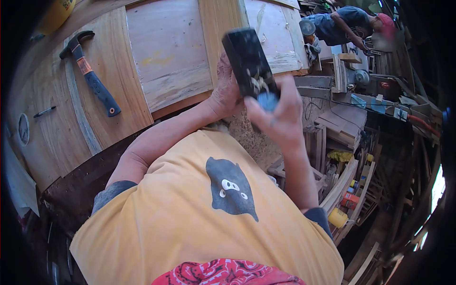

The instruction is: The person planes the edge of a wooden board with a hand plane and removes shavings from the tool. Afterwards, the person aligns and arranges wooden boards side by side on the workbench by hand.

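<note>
A black box-shaped object (248, 59) is held up in front of my chest, tilted, with pale bits and a blue round part at its lower end. My right hand (280, 111) is closed round that lower end, slightly blurred. Against the object's left side is my left hand (227, 88), its fingers partly hidden behind it. A hammer (92, 78) with a dark handle and orange band lies on the wooden workbench (111, 52). Farther left on the wood are a pen (44, 112) and a round white-rimmed item (23, 129).
At the upper right a person in a red cap (351, 23) bends over a work area. Wood offcuts (342, 121), a yellow container (337, 217) and an orange box (350, 200) stand at the right. A yellow bucket (58, 15) is at the top left.
</note>
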A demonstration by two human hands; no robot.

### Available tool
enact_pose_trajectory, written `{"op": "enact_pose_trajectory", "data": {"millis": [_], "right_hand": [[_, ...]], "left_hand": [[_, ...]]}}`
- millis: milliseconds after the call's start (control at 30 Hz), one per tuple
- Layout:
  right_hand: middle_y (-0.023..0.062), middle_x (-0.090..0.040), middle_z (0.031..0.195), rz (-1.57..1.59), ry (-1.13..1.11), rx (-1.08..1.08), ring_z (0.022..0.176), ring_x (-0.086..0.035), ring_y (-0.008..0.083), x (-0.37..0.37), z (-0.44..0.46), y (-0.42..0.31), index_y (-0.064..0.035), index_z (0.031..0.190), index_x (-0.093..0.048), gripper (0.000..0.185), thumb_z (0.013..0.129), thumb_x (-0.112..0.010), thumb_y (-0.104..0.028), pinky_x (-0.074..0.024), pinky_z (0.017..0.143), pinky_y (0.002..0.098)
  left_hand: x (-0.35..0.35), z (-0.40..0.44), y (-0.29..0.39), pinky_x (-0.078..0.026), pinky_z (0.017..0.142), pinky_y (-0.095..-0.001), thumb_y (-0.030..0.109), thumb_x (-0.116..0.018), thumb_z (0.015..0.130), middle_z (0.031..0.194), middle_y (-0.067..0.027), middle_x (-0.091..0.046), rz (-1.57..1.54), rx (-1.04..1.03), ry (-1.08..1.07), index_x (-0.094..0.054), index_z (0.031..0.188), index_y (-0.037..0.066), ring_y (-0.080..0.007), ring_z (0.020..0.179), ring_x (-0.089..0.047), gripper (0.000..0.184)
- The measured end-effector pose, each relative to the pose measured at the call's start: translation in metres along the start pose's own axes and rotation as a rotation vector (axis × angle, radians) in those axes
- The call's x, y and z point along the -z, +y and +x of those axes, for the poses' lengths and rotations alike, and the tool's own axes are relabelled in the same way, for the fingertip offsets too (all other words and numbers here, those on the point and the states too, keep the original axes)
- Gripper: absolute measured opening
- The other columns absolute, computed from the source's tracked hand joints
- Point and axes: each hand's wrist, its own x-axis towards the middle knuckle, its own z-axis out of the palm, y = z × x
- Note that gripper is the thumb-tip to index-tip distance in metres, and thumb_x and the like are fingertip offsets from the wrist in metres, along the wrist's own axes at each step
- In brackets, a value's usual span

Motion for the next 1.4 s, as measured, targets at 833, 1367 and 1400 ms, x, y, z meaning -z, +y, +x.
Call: {"op": "enact_pose_trajectory", "data": {"millis": [833, 1367, 1400], "right_hand": [[0.0228, -0.067, 0.093, 0.029, -0.031, -0.082, 0.086, -0.071, 0.0422, 0.004, 0.004, 0.004, -0.0002, 0.103, -0.055, 0.057, 0.068, -0.087, -0.031, -0.0563, 0.078, 0.0501], [0.0157, -0.062, 0.084, 0.045, -0.023, -0.084, 0.077, -0.065, 0.0301, 0.012, -0.018, 0.001, -0.0018, 0.098, -0.054, 0.046, 0.069, -0.086, -0.02, -0.0532, 0.074, 0.0418], [0.0158, -0.062, 0.083, 0.024, -0.027, -0.095, 0.077, -0.065, 0.0303, 0.011, -0.011, -0.003, -0.002, 0.098, -0.054, 0.046, 0.069, -0.086, -0.02, -0.0532, 0.074, 0.0421]], "left_hand": [[0.011, 0.012, 0.003, -0.02, 0.126, -0.0578, 0.031, -0.075, 0.087, 0.162, -0.0269, -0.028, -0.059, 0.01, -0.114, -0.016, 0.161, -0.004, -0.0466, 0.152, -0.026, 0.101], [0.006, 0.004, -0.012, -0.011, 0.124, -0.0647, 0.02, -0.082, 0.067, 0.163, -0.0406, -0.015, -0.376, 0.134, -0.328, -0.013, 0.16, -0.011, -0.0609, 0.152, -0.012, 0.119], [0.005, 0.002, -0.014, -0.011, 0.125, -0.0648, 0.021, -0.082, 0.067, 0.163, -0.0412, -0.014, -0.444, 0.21, -0.369, -0.013, 0.16, -0.011, -0.0612, 0.152, -0.011, 0.12]]}}
